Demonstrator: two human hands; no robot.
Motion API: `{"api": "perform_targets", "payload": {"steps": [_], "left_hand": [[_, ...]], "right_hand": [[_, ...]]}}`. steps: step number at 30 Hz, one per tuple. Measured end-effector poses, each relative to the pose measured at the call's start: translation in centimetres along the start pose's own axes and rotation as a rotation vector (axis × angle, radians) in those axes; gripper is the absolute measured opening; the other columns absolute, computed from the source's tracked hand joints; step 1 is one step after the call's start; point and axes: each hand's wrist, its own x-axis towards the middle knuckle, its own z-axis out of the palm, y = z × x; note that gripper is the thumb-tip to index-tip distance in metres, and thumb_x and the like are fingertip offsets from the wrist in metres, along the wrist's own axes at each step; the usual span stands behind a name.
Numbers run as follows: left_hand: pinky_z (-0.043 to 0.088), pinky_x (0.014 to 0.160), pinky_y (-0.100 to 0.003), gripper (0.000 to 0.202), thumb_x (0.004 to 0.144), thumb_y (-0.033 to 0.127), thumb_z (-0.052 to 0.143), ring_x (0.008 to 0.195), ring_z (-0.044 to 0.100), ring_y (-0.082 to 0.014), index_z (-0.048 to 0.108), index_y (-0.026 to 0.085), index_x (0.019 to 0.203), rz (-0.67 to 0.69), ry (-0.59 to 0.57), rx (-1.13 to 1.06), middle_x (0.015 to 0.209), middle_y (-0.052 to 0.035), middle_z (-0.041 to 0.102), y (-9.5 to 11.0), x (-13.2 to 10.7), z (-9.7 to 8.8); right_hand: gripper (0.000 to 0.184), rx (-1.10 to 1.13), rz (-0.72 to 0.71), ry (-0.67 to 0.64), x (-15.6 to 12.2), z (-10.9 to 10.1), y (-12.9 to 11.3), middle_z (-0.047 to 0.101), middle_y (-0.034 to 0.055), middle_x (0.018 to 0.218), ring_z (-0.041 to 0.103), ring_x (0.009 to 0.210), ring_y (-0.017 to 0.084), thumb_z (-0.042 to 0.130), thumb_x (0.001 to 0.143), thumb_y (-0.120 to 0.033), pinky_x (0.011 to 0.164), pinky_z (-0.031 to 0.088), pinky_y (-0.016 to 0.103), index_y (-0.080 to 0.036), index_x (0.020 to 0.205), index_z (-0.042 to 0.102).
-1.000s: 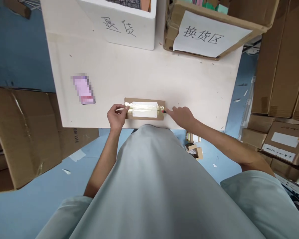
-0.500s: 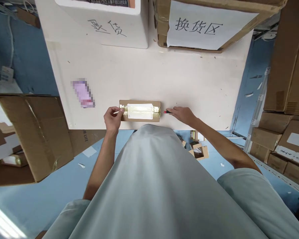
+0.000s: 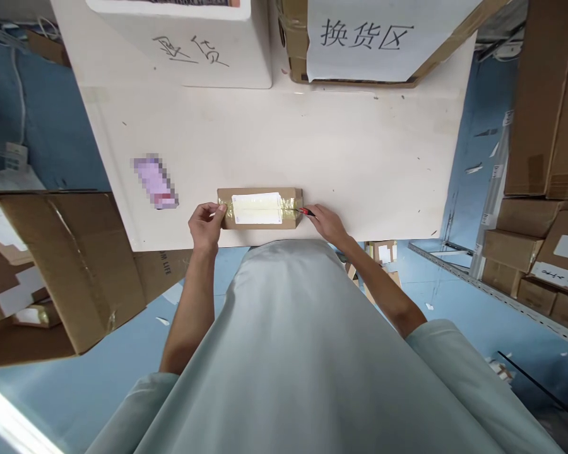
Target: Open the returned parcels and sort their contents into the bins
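A small taped cardboard box (image 3: 289, 197) lies lengthwise near the front edge of the white table. A white label (image 3: 257, 208) covers the middle of its top, and shiny clear tape runs along it. My left hand (image 3: 206, 226) grips the left end, thumb on top and fingers at the side. In my right hand (image 3: 329, 226) is a small knife (image 3: 306, 211) with a red-and-black handle. Its thin tip points left and rests on the tape at the box's right end.
A pixelated pink phone-like object (image 3: 156, 183) lies left on the table (image 3: 360, 145). At the back stand a white foam bin (image 3: 218, 63) and a carton with a paper sign (image 3: 360, 44). A large open carton (image 3: 71, 252) is at left; stacked boxes (image 3: 520, 246) stand right.
My right hand has moved left with the knife, whose tip has gone from the box's right edge onto the taped top. My left hand keeps its grip. The view has shifted slightly.
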Motion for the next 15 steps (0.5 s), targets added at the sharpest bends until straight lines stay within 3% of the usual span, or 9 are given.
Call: {"api": "perform_targets", "payload": {"steps": [6, 9, 15], "left_hand": [[0.052, 0.065, -0.024, 0.043, 0.073, 0.051, 0.091, 0.078, 0.061, -0.0142, 0.063, 0.025, 0.092, -0.121, 0.018, -0.049, 0.084, 0.0018, 0.062, -0.6, 1.2, -2.3], [0.054, 0.068, -0.024, 0.040, 0.075, 0.048, 0.089, 0.077, 0.062, -0.0126, 0.064, 0.023, 0.094, -0.154, 0.038, -0.070, 0.086, 0.0015, 0.065, -1.4, 2.0, -3.4], [0.056, 0.079, -0.026, 0.021, 0.084, 0.039, 0.075, 0.082, 0.065, -0.0137, 0.072, 0.019, 0.090, -0.024, 0.139, 0.055, 0.094, -0.0044, 0.073, -3.7, 3.3, -5.3]], "right_hand": [[0.042, 0.168, -0.043, 0.132, 0.7, 1.6, -4.7, 0.075, 0.0133, 0.130, 0.067, 0.119, 0.028, 0.036, 0.118, -0.038, 0.105, 0.053, 0.039, -0.023, 0.146, 0.064], [0.046, 0.212, 0.002, 0.191, 1.3, 1.6, -6.9, 0.074, 0.0138, 0.133, 0.066, 0.123, 0.026, 0.032, 0.119, -0.043, 0.111, 0.051, 0.039, -0.022, 0.145, 0.064], [0.052, 0.350, 0.173, 0.239, 2.2, 1.8, -11.4, 0.075, 0.0108, 0.126, 0.069, 0.111, 0.022, 0.031, 0.118, -0.054, 0.101, 0.054, 0.035, -0.021, 0.145, 0.059]]}}
